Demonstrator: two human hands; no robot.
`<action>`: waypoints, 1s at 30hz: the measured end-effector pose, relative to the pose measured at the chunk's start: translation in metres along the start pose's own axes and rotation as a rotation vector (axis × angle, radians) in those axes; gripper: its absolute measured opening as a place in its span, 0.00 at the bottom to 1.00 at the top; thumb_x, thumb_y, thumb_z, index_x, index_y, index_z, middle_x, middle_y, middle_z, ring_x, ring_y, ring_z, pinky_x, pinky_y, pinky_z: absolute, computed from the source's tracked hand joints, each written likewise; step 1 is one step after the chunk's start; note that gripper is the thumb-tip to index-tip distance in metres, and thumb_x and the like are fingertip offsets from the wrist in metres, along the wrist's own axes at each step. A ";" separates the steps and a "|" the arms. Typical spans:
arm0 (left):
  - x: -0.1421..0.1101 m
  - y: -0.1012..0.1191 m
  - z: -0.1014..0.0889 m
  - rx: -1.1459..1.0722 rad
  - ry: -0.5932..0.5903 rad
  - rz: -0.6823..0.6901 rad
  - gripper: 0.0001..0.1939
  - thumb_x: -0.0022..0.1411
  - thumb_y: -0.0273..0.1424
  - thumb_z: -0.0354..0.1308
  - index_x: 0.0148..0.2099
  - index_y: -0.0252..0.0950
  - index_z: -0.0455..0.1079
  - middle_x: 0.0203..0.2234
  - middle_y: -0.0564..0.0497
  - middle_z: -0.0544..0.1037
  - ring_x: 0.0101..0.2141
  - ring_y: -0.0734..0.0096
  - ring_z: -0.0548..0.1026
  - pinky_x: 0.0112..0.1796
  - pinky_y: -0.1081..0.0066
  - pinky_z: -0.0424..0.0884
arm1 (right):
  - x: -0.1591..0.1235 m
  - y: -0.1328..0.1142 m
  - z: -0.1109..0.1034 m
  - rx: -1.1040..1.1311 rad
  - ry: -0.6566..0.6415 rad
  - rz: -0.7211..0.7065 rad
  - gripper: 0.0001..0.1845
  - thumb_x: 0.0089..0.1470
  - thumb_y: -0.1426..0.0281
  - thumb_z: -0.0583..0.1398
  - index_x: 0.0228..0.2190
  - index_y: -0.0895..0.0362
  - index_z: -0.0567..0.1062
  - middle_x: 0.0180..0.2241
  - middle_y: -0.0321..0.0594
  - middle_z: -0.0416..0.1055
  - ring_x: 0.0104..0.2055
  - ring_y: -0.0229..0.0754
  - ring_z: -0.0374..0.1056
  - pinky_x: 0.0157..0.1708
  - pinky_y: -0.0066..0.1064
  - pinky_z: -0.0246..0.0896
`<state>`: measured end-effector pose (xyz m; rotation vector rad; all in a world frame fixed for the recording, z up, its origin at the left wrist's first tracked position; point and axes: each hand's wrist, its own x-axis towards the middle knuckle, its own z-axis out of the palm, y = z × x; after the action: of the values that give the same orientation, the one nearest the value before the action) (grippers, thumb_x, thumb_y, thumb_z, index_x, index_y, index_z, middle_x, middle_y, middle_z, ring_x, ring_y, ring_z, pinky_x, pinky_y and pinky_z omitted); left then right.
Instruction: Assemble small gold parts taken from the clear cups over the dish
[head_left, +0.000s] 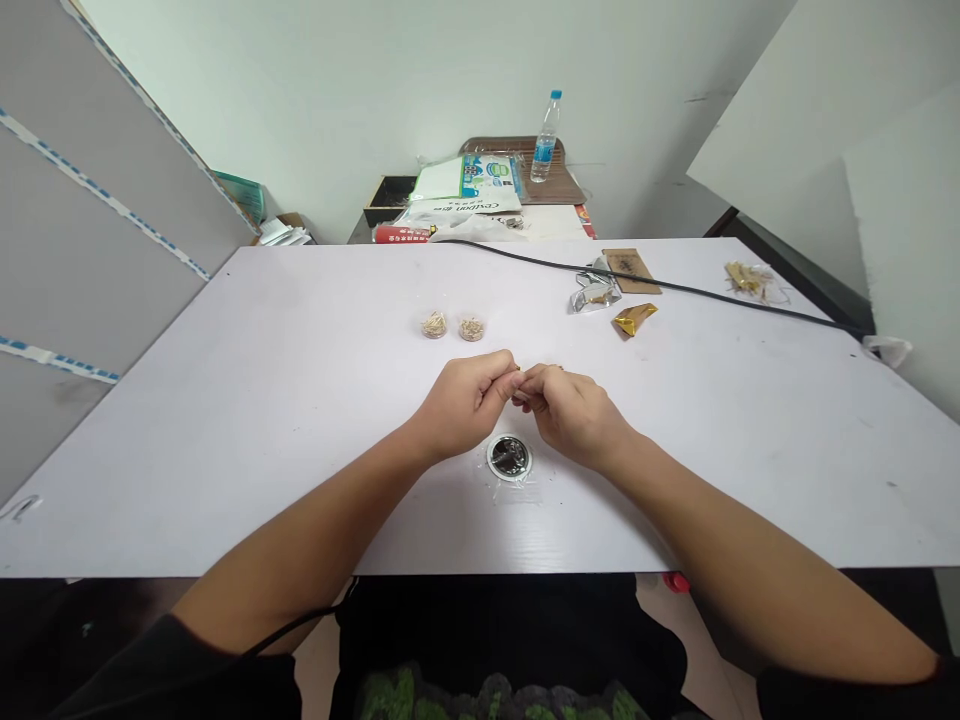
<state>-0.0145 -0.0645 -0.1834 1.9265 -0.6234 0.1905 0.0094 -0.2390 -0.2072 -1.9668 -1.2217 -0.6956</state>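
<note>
My left hand (472, 400) and my right hand (571, 408) meet over the middle of the white table, fingertips pinched together. Between them shows a tiny gold-coloured bit (518, 370), mostly hidden by the fingers, so its kind cannot be made out. Just below the hands, a round dark disc with a pale rim (510, 457) lies on the tabletop, with clear tape around it. Beyond my hands stand two small clear round containers, the left one (433, 324) and the right one (471, 327), both holding small gold-coloured pieces.
A black cable (525, 260) crosses the table's back right. Near it lie a clear bag (595, 297), brown card (634, 270), gold wrapper (635, 319) and a bundle of gold pieces (748, 280). Behind the table stand a water bottle (546, 140) and packages (465, 195).
</note>
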 end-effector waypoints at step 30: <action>0.002 -0.002 -0.012 0.009 -0.107 0.066 0.11 0.71 0.33 0.49 0.37 0.33 0.67 0.31 0.50 0.77 0.31 0.77 0.73 0.33 0.75 0.68 | 0.006 0.003 -0.010 0.047 0.062 -0.003 0.04 0.61 0.76 0.56 0.37 0.56 0.65 0.26 0.34 0.71 0.24 0.31 0.67 0.22 0.20 0.62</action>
<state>-0.0101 -0.0537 -0.1787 1.9360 -0.7589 0.1322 0.0137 -0.2442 -0.1974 -1.8919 -1.1935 -0.7181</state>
